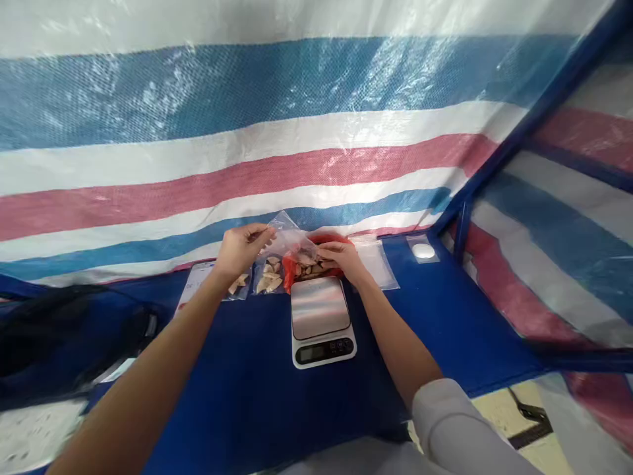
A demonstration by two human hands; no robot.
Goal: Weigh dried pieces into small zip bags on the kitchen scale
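Scale on blue table. Clear bag raised behind scale; left hand pinches its edge, thumb against fingers. Right hand just behind scale, fingers bent near pale pieces and red bag; whether gripping, cannot tell. Flat bags behind, right of scale.
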